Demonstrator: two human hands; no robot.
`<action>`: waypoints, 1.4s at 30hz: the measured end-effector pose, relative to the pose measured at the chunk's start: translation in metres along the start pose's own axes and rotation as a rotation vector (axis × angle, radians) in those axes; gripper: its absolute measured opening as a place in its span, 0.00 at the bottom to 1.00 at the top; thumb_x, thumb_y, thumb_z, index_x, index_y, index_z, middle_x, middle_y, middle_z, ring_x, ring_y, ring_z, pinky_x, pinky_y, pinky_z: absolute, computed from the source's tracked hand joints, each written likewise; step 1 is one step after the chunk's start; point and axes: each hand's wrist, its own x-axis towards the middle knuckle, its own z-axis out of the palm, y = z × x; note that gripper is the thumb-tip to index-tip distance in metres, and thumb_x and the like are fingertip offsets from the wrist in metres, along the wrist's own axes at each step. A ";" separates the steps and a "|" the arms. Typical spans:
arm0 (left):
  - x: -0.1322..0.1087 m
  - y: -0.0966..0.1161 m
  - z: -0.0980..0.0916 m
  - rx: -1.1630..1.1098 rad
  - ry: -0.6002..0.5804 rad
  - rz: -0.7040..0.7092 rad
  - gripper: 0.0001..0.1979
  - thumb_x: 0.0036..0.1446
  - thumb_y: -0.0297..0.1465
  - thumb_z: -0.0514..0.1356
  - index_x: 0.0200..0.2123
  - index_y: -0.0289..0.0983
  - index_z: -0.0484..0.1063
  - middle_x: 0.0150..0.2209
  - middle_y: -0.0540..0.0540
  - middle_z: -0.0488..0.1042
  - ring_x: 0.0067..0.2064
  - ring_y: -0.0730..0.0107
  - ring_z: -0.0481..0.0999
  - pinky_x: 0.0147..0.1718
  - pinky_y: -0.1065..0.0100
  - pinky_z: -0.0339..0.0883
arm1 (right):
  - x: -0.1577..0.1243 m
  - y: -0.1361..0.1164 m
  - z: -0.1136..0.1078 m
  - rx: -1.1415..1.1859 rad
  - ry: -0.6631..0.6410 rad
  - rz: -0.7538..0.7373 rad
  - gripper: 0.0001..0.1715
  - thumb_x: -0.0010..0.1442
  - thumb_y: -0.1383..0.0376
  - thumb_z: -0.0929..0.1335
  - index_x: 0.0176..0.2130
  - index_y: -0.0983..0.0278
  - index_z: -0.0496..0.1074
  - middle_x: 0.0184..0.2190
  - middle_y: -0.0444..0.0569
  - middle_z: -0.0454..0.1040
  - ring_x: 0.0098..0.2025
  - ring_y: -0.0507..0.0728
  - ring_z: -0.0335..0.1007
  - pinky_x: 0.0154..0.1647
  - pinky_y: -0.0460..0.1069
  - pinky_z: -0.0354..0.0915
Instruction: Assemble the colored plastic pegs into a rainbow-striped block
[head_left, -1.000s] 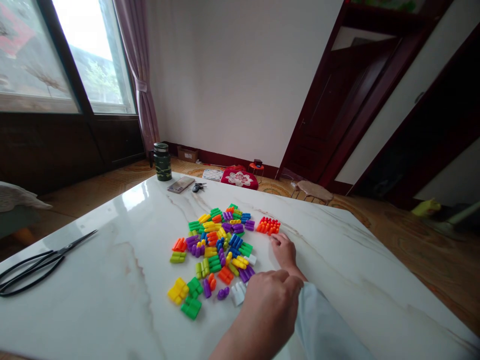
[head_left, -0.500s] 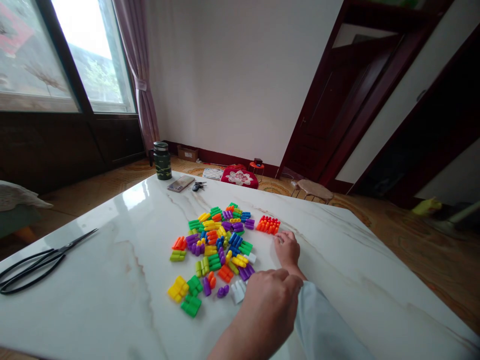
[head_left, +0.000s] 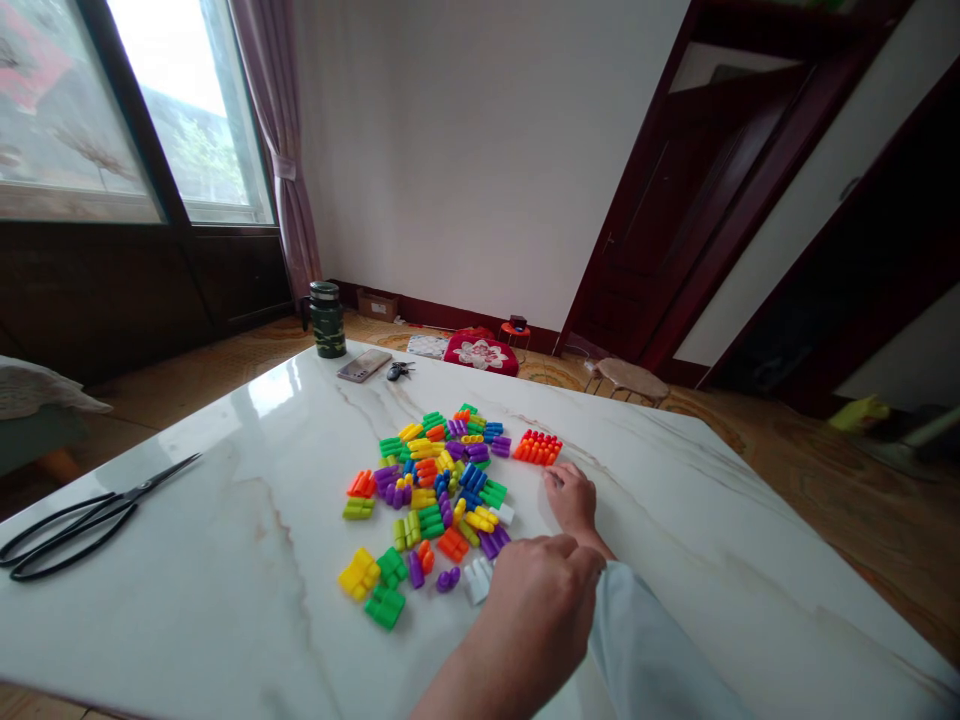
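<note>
A loose pile of colourful plastic building blocks lies on the white marbled table. To its right stands a joined group of red and orange blocks. Just below that group, my right hand rests at the tabletop with loosely bent fingers and a small gap beside the thumb; I see no block in it. Nearer to me, my left hand is closed over my right forearm, its fingertips hidden at the cuff of the pale blue sleeve, which it appears to grip. White blocks lie beside my left wrist.
Black-handled scissors lie at the table's left. Toward the far corner are a camouflage flask, a phone and keys. Beyond the table stand a round stool and a red floral cushion.
My right fingers have drawn slightly back from the red and orange blocks, and a gap by the thumb shows. My left hand stays at the cuff. The view has shifted slightly.
</note>
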 end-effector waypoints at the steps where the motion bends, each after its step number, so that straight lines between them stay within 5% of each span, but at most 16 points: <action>1: 0.000 0.000 0.000 -0.003 -0.003 0.002 0.09 0.60 0.29 0.50 0.30 0.39 0.68 0.27 0.50 0.72 0.27 0.70 0.71 0.23 0.71 0.52 | 0.000 0.000 0.001 -0.008 -0.007 -0.020 0.14 0.58 0.65 0.63 0.37 0.62 0.78 0.39 0.47 0.77 0.42 0.55 0.69 0.44 0.48 0.58; 12: 0.000 0.000 -0.001 0.001 -0.011 0.014 0.07 0.60 0.30 0.51 0.31 0.38 0.68 0.28 0.50 0.74 0.27 0.68 0.73 0.25 0.70 0.62 | 0.000 0.004 0.009 -0.084 -0.107 -0.190 0.17 0.58 0.69 0.61 0.42 0.65 0.76 0.41 0.52 0.74 0.43 0.58 0.65 0.46 0.50 0.61; 18: -0.001 0.002 -0.004 -0.017 -0.026 0.073 0.07 0.58 0.28 0.51 0.29 0.38 0.67 0.28 0.50 0.74 0.28 0.69 0.74 0.25 0.71 0.63 | -0.011 0.001 0.003 0.065 -0.056 -0.149 0.17 0.56 0.69 0.61 0.43 0.65 0.74 0.44 0.53 0.74 0.42 0.58 0.67 0.47 0.53 0.63; 22: -0.002 0.003 -0.004 -0.043 -0.003 0.073 0.05 0.55 0.27 0.53 0.31 0.38 0.68 0.29 0.49 0.75 0.29 0.69 0.74 0.26 0.71 0.64 | -0.022 -0.044 -0.017 0.318 0.094 -0.105 0.11 0.57 0.64 0.63 0.38 0.64 0.73 0.36 0.51 0.74 0.34 0.56 0.68 0.40 0.52 0.65; 26: -0.002 0.002 -0.004 -0.038 0.020 0.105 0.05 0.54 0.28 0.54 0.33 0.38 0.69 0.29 0.49 0.74 0.29 0.69 0.74 0.28 0.70 0.65 | -0.037 -0.112 -0.037 0.463 -0.208 -0.374 0.04 0.56 0.65 0.67 0.32 0.60 0.74 0.30 0.45 0.75 0.33 0.53 0.69 0.37 0.49 0.62; 31: -0.002 0.002 -0.006 -0.062 0.017 0.111 0.08 0.57 0.30 0.54 0.40 0.40 0.70 0.29 0.52 0.73 0.29 0.70 0.74 0.28 0.70 0.66 | -0.058 -0.162 -0.044 0.267 -0.439 -0.527 0.07 0.54 0.71 0.69 0.30 0.59 0.75 0.31 0.44 0.76 0.36 0.55 0.69 0.39 0.51 0.57; 35: -0.003 0.006 -0.008 -0.103 0.096 0.119 0.11 0.59 0.29 0.51 0.43 0.41 0.69 0.30 0.52 0.74 0.30 0.70 0.74 0.28 0.70 0.66 | -0.057 -0.184 -0.035 0.312 -0.418 -0.507 0.08 0.57 0.71 0.67 0.33 0.60 0.75 0.33 0.45 0.75 0.39 0.54 0.69 0.41 0.50 0.57; 42: -0.003 0.011 -0.016 -0.206 0.232 0.145 0.14 0.59 0.24 0.51 0.46 0.39 0.67 0.33 0.50 0.74 0.32 0.73 0.74 0.33 0.71 0.67 | -0.027 -0.248 0.014 0.240 -0.478 -0.807 0.25 0.55 0.75 0.63 0.50 0.56 0.69 0.57 0.47 0.65 0.55 0.57 0.60 0.51 0.53 0.56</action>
